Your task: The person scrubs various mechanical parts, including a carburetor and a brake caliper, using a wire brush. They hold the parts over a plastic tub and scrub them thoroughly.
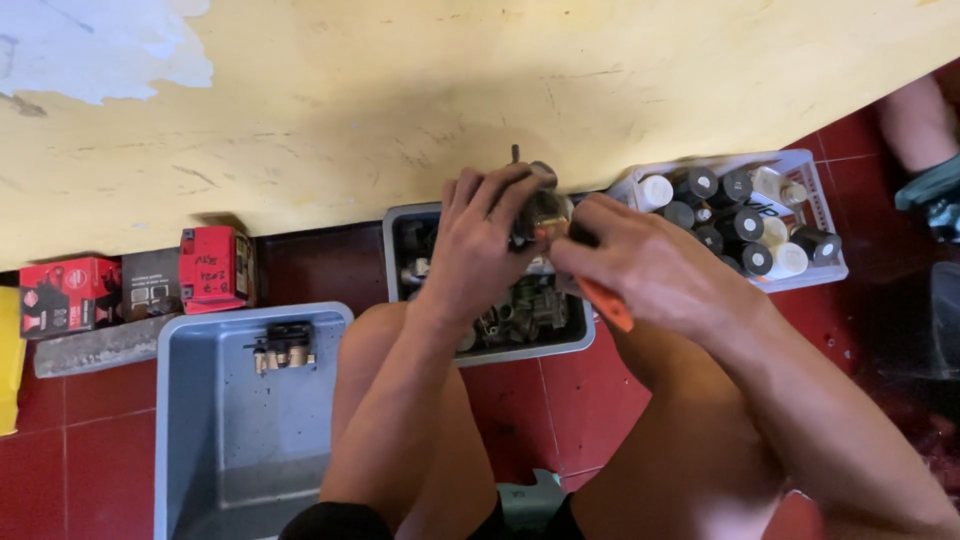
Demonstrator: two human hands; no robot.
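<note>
Over the grey tray (575, 345) of greasy metal parts on the red tile floor (90, 450), between my knees, I hold a small metal engine part (545, 208), likely a carburettor, up close to the yellow wall (400, 90). My left hand (480, 250) is wrapped around its body, fingers clamped tight. My right hand (640, 265) is closed on an orange-handled tool (605, 303), its tip set against the part. I judge the part dense and stiff, probably oily and slippery, with thin fittings sticking out on top, so the solid body is the place to grip. At my left sits a blue-grey tub (180, 420) with one small fitting (283, 345) near its far edge. At my right, a white crate (810, 180) holds capped bottles. Red boxes (215, 268) stand along the wall.
</note>
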